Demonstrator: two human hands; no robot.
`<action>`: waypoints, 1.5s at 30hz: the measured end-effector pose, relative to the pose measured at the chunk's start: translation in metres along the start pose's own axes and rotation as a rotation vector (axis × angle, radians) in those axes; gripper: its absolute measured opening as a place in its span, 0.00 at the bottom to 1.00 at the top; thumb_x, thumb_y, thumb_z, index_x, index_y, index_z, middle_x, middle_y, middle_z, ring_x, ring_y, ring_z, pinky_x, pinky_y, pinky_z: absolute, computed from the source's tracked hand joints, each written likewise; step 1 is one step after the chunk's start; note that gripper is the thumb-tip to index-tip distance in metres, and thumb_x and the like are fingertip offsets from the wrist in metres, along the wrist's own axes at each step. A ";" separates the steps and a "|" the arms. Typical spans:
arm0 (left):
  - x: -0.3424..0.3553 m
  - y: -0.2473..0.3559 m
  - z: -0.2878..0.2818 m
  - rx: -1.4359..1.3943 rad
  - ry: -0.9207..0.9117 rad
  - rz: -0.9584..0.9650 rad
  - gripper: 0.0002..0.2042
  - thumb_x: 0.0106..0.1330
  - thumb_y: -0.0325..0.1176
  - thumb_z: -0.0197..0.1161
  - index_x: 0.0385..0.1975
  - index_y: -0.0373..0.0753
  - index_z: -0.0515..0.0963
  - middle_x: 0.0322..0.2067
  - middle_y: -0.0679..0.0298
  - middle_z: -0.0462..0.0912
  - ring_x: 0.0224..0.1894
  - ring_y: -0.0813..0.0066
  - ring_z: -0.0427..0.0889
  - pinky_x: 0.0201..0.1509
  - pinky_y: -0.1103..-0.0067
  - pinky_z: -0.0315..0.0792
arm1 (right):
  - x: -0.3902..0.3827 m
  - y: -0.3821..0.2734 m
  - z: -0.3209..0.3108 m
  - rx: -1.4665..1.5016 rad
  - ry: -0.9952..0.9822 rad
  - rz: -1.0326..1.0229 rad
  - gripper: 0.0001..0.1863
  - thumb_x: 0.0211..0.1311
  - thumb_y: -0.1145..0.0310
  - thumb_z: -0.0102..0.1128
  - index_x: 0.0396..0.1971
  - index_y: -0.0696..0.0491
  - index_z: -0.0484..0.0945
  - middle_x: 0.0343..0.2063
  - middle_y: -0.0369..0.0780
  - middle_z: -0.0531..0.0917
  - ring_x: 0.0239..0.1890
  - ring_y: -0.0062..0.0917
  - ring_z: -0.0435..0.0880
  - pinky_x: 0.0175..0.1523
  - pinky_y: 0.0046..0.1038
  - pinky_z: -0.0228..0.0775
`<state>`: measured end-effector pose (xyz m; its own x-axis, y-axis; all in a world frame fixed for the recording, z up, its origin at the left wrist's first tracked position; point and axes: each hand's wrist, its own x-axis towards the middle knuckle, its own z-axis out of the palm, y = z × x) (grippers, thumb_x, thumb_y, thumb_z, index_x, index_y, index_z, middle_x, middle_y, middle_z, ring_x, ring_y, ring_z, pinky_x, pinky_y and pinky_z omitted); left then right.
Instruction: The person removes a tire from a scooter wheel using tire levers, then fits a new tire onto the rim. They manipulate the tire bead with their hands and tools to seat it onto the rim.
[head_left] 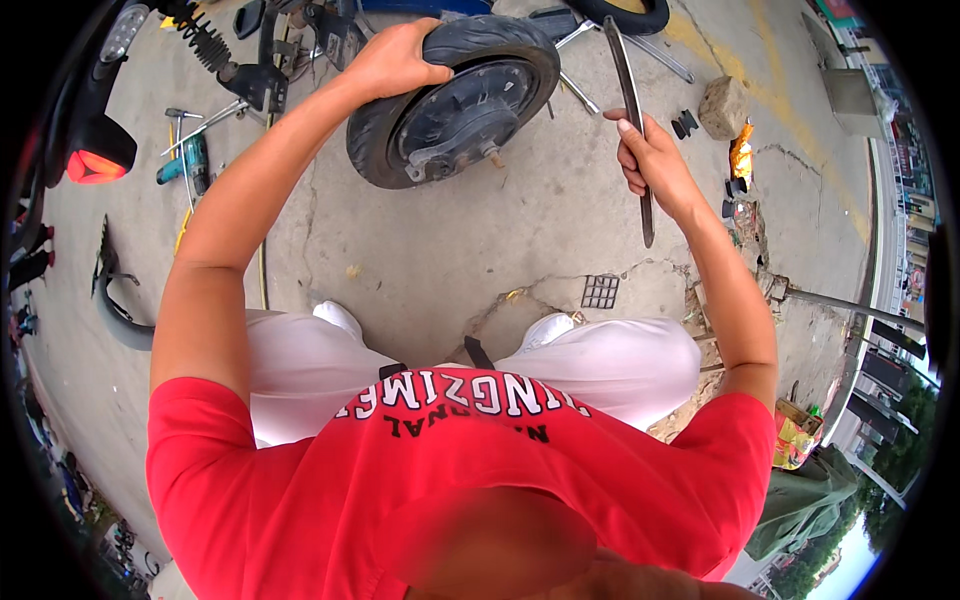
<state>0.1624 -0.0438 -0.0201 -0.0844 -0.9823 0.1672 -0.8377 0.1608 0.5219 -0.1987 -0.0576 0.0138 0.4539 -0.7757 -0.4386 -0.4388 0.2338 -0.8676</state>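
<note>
A black scooter wheel with a hub motor [455, 125] and worn tire stands tilted at the upper middle, its threaded axle end facing toward me. My left hand [405, 65] grips the top left of the tire, fingers over the tread and thumb at the inner edge. My right hand [648, 160] is closed round a long flat metal tire lever [627, 75], held nearly upright to the right of the wheel and apart from it.
A scooter fork with spring [250, 85], teal drill [195, 160] and metal tools lie upper left; a curved grey fender [125, 320] is left. Another tire [645, 18], concrete block [722, 107], small black parts [685, 125] and a metal grid [600, 291] are right.
</note>
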 end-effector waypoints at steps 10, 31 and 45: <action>0.003 -0.007 0.001 -0.052 0.008 -0.027 0.31 0.47 0.36 0.66 0.54 0.32 0.73 0.45 0.46 0.81 0.47 0.58 0.82 0.52 0.73 0.72 | 0.003 -0.111 0.016 -1.158 -0.017 -0.438 0.17 0.68 0.65 0.50 0.55 0.46 0.75 0.43 0.46 0.82 0.46 0.42 0.80 0.50 0.38 0.70; 0.025 0.010 -0.020 -0.211 -0.168 -0.076 0.28 0.43 0.37 0.68 0.48 0.33 0.76 0.40 0.48 0.82 0.46 0.58 0.81 0.51 0.71 0.72 | -0.011 -0.142 0.025 -1.079 -0.172 0.076 0.20 0.69 0.64 0.48 0.58 0.54 0.69 0.19 0.37 0.72 0.13 0.20 0.67 0.19 0.26 0.61; 0.045 -0.003 -0.015 -0.353 -0.131 -0.154 0.30 0.43 0.33 0.74 0.49 0.30 0.76 0.41 0.51 0.83 0.46 0.64 0.80 0.53 0.74 0.71 | -0.007 -0.105 0.011 -0.475 0.012 -0.009 0.18 0.67 0.60 0.54 0.47 0.60 0.75 0.15 0.25 0.60 0.13 0.07 0.54 0.16 0.16 0.44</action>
<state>0.1688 -0.0865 -0.0018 -0.0595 -0.9977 -0.0313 -0.6115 0.0116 0.7912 -0.1476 -0.0704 0.1050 0.4517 -0.7836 -0.4265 -0.7423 -0.0650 -0.6669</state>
